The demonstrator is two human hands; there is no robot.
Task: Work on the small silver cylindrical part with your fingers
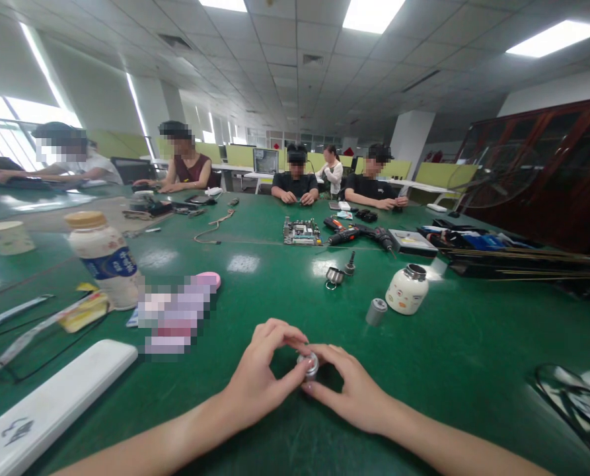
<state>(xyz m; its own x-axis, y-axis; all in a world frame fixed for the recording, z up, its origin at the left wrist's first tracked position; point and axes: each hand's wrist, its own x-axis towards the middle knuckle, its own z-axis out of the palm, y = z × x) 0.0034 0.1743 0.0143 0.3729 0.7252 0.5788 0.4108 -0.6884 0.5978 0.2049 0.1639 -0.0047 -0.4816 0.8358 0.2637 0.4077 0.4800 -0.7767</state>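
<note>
Both hands meet over the green table around a small round silver metal part [308, 365]. My left hand [262, 370] grips it from the left with thumb and fingers, while my right hand [351, 383] pinches it from the right. Fingers cover much of it, so its exact kind is unclear. Beyond my right hand stands a small grey cylinder [376, 312]. Close by is a cream bottle [407, 289] with small printed pictures, its metal mouth uncovered. Farther ahead lie a small steel cup-like piece [333, 277] with a wire loop and a dark metal piece [349, 264].
A milk bottle [104, 261], a white power bank-like bar [59, 403] and a pink-edged item [208, 281] lie left. Ahead are a circuit board [302, 232] and power drills [347, 235]. Cables [579, 403] lie right. Several people sit across the table.
</note>
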